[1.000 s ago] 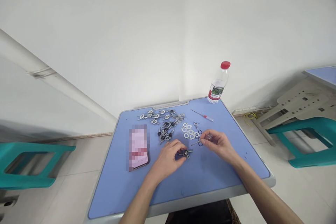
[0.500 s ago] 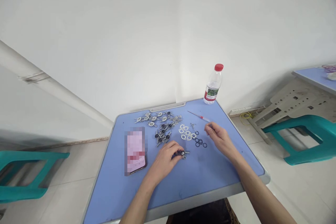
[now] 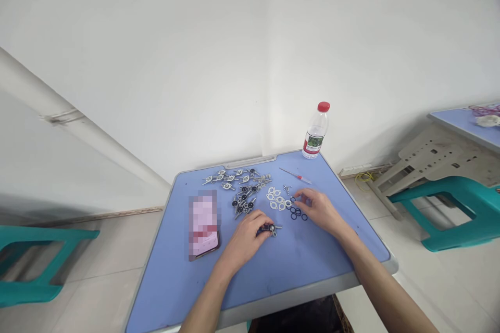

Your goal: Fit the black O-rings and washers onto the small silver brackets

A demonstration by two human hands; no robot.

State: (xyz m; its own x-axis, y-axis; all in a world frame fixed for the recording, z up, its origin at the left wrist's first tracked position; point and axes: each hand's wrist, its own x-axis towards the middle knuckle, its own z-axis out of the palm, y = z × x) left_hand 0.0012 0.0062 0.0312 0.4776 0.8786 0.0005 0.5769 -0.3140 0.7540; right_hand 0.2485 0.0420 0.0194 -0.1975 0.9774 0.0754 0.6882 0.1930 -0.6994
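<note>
My left hand (image 3: 247, 234) rests on the blue table (image 3: 304, 260), fingers pinched round a small dark and silver metal part (image 3: 270, 228). My right hand (image 3: 318, 209) lies further right with its fingers curled down beside several small black rings (image 3: 297, 213); whether it holds one I cannot make out. Just left of those rings lie white flat gaskets (image 3: 275, 198) and a few small screws (image 3: 287, 188). Behind them sits a heap of silver and black metal parts (image 3: 240, 186).
A phone (image 3: 203, 224) lies on the table's left half. A thin red-handled tool (image 3: 296, 175) and a red-capped water bottle (image 3: 315, 130) stand at the back right corner. Teal stools (image 3: 453, 203) flank the table; another blue table (image 3: 469, 119) is at far right.
My right hand put down the thin tool it held, went back toward the right, then came forward onto the black rings. My left hand kept its grip on the metal part.
</note>
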